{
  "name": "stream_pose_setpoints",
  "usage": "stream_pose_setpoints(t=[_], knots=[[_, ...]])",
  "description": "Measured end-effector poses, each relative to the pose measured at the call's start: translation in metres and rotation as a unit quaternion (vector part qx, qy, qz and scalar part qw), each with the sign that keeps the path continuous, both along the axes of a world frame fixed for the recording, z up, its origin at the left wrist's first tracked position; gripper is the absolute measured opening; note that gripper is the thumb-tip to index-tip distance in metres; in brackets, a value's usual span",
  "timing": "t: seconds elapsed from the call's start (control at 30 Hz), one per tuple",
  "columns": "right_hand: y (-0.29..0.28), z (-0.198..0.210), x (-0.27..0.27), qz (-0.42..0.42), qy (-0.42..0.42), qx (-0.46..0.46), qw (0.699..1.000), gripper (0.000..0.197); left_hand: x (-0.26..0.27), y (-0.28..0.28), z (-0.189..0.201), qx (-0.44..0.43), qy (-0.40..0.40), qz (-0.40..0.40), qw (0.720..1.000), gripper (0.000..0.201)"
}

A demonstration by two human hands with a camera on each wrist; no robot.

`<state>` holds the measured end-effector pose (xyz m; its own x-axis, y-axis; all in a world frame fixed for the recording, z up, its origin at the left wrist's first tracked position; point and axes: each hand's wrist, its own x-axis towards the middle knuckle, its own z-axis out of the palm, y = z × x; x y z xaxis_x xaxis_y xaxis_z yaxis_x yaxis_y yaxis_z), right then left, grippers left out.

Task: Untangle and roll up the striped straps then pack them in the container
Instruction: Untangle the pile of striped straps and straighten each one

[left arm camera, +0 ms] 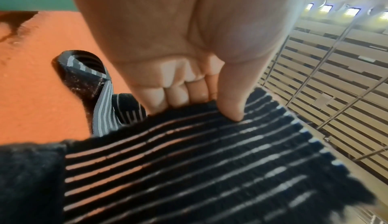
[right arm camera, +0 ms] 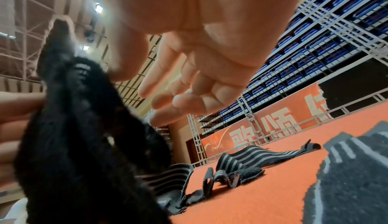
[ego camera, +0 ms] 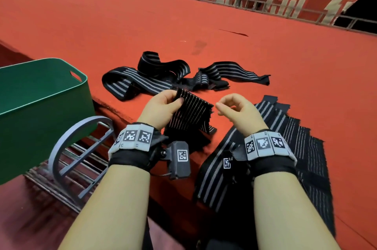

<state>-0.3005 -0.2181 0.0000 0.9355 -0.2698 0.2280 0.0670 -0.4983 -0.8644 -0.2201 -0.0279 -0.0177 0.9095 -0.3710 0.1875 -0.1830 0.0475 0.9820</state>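
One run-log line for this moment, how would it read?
left hand: pinches strap | right hand: free, beside strap | green bin: no straps visible

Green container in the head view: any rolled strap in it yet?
No: the green container shows only bare inner walls, while the striped straps lie on the red carpet.

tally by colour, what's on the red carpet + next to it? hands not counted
Black with grey stripes: 3 — strap held by left hand, tangled straps further back, strap pile at right; straps per heap can't be separated.
Green: 1 — container.
Grey: 1 — curved metal frame.
Total: 5.
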Motion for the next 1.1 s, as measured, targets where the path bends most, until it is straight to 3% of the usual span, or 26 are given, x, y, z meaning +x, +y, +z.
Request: stream_pose_setpoints(t=[0.17, 0.3, 0.57, 0.73, 0.87, 1.0, 1.1], knots=[[0.013, 0.001, -0.002, 0.088, 0.019, -0.026, 0.996, 0.029, -0.005, -0.002, 0.001, 0.010, -0.006, -0.049, 0.999, 0.017], [0.018, 0.002, -0.003, 0.099, 0.030, -0.001, 0.995, 0.020, -0.006, -0.001, 0.000, -0.013, 0.001, -0.058, 0.998, 0.016], [0.019, 0.005, -0.004, 0.086, -0.001, 0.021, 0.996, 0.024, -0.013, -0.003, 0.003, -0.028, -0.002, -0.096, 0.995, 0.026], [0.016, 0.000, -0.002, 0.027, -0.005, -0.010, 1.000, 0.011, -0.021, -0.004, 0.007, -0.026, 0.004, -0.107, 0.994, 0.025], [0.002, -0.002, -0.001, -0.062, -0.002, -0.023, 0.998, 0.018, -0.017, 0.000, 0.004, 0.011, 0.012, -0.071, 0.997, 0.021], [-0.014, -0.004, -0.005, -0.158, 0.001, 0.039, 0.987, 0.023, -0.008, 0.008, -0.001, 0.060, 0.013, 0.000, 0.998, 0.021], [-0.012, 0.001, -0.008, -0.148, -0.023, 0.128, 0.980, 0.015, -0.008, 0.009, -0.001, 0.110, -0.011, 0.029, 0.993, 0.023]])
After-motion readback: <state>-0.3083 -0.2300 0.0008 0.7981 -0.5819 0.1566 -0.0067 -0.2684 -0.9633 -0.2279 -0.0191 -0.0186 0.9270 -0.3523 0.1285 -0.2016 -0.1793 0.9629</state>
